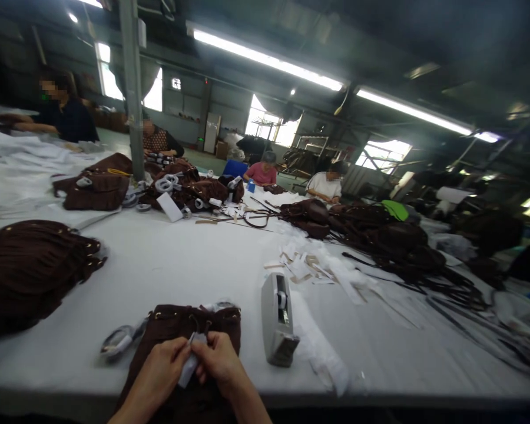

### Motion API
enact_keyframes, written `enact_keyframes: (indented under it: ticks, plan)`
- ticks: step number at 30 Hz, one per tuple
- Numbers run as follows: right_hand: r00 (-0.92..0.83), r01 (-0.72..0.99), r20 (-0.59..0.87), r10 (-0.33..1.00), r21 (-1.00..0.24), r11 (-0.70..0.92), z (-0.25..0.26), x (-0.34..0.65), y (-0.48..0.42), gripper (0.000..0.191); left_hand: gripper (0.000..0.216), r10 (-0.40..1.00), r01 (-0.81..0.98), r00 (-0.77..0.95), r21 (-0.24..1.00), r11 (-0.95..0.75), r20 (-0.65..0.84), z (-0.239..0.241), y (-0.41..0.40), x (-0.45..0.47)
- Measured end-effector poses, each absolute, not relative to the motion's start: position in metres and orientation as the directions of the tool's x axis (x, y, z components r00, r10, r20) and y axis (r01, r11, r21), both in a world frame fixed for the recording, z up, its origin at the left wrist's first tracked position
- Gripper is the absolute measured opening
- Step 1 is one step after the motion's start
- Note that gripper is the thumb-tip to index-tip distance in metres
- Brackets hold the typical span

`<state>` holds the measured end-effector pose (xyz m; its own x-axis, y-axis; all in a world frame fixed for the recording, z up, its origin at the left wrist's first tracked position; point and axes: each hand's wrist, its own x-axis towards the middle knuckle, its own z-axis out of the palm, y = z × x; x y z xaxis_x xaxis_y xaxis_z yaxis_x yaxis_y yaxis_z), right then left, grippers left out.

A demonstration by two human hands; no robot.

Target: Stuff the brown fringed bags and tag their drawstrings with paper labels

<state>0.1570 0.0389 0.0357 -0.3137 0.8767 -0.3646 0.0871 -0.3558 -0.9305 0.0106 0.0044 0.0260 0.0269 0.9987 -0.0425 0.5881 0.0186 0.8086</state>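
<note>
A brown fringed bag (181,330) lies flat at the near edge of a large white table (189,259). Both my hands rest over it, close together. My left hand (165,362) and my right hand (218,356) are closed in a pinch on a small white paper strip (189,362) that sits at a metal fitting near the bag's top. A grey tape dispenser (278,321) stands just right of the bag. A silvery tape roll (117,341) lies to its left.
A pile of brown fringed bags (26,271) lies at the left. More brown bags, straps and white paper scraps (318,265) are spread across the middle and right. Several other people sit working along the far side of the table. A grey pillar (132,88) rises from the table's far left.
</note>
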Motion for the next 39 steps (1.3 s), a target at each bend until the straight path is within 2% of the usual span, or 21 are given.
enact_keyframes:
  ticks: [4, 9, 12, 18, 20, 24, 28, 34, 39]
  plan:
    - [-0.278, 0.052, -0.317, 0.907, -0.947, -0.316, 0.035, 0.154, 0.034, 0.035, 0.036, 0.997, 0.518, -0.053, 0.851, 0.083, -0.065, 0.017, 0.001, 0.010]
    - [-0.259, 0.012, -0.264, 0.929, -0.963, -0.270, 0.033, 0.145, 0.036, 0.039, 0.047, 0.982, 0.108, -0.043, 0.977, 0.185, -0.181, 0.008, 0.001, 0.012]
    - [-0.261, -0.023, -0.226, 0.938, -0.970, -0.241, 0.031, 0.141, 0.036, 0.042, 0.054, 0.959, -0.070, -0.123, 0.966, 0.249, -0.256, 0.012, -0.002, 0.016]
    - [-0.277, -0.063, -0.206, 0.938, -0.971, -0.232, 0.029, 0.139, 0.037, 0.044, 0.065, 0.945, -0.356, -0.186, 0.915, 0.190, -0.269, 0.019, -0.006, 0.029]
    - [-0.279, -0.058, -0.221, 0.935, -0.967, -0.246, 0.029, 0.138, 0.037, 0.044, 0.060, 0.945, -0.323, -0.251, 0.938, 0.123, -0.210, 0.018, -0.008, 0.030]
    - [-0.281, -0.054, -0.263, 0.923, -0.956, -0.289, 0.030, 0.138, 0.037, 0.043, 0.043, 0.925, -0.109, -0.375, 0.994, 0.026, -0.065, 0.015, -0.016, 0.032]
    - [-0.279, -0.071, -0.319, 0.906, -0.934, -0.351, 0.031, 0.139, 0.039, 0.040, 0.035, 0.924, 0.100, -0.378, 0.995, -0.013, 0.050, 0.014, -0.023, 0.036]
    - [-0.278, -0.094, -0.422, 0.863, -0.882, -0.462, 0.033, 0.142, 0.042, 0.027, 0.036, 0.947, 0.389, -0.129, 0.894, -0.224, 0.294, 0.006, -0.031, 0.028]
    - [-0.300, -0.118, -0.480, 0.825, -0.839, -0.531, 0.036, 0.145, 0.044, 0.017, 0.060, 0.907, 0.510, 0.103, 0.761, -0.401, 0.409, -0.005, -0.034, 0.013]
